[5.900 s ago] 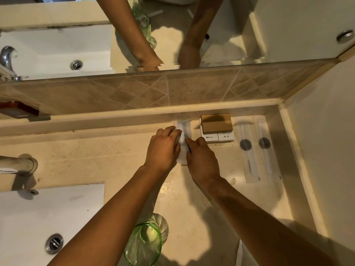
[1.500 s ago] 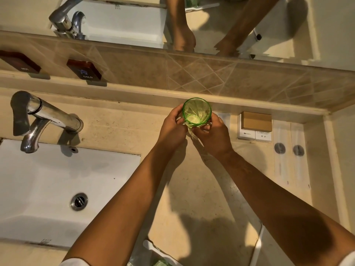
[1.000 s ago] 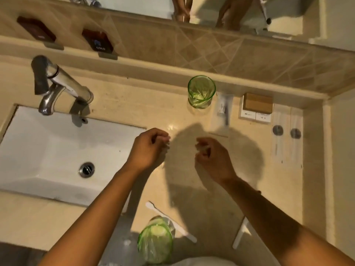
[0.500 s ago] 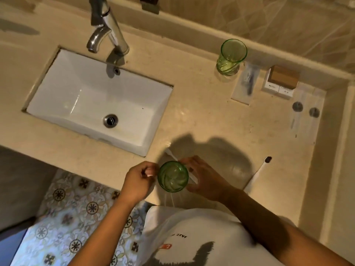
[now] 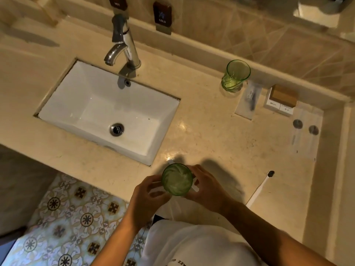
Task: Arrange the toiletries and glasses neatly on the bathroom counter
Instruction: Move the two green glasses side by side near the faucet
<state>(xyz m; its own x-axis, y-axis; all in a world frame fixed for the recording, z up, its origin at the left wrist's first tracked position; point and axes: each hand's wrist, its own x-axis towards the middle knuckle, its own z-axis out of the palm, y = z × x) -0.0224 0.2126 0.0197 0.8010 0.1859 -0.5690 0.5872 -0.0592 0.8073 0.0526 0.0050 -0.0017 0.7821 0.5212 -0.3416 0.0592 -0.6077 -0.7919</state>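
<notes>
A green glass (image 5: 177, 179) is near the counter's front edge, held between my left hand (image 5: 148, 196) and my right hand (image 5: 206, 189), fingers on both sides. A second green glass (image 5: 235, 75) stands upright at the back ledge. To its right lie a white sachet (image 5: 248, 101), a brown-topped box (image 5: 281, 99) and two clear wrapped packets (image 5: 305, 134) side by side. A white toothbrush (image 5: 260, 188) with a dark head lies at the front right. Another white stick is mostly hidden under the held glass.
A white rectangular sink (image 5: 109, 112) with a chrome tap (image 5: 123, 47) fills the left of the beige counter (image 5: 211, 135). Hot and cold plaques (image 5: 162, 13) hang on the tiled wall. A side wall (image 5: 342, 169) bounds the counter on the right. Patterned floor tiles (image 5: 63, 223) show below.
Both hands left the first glass at the back ledge, drew back to the front edge and closed around the second glass. The view tilted down and back.
</notes>
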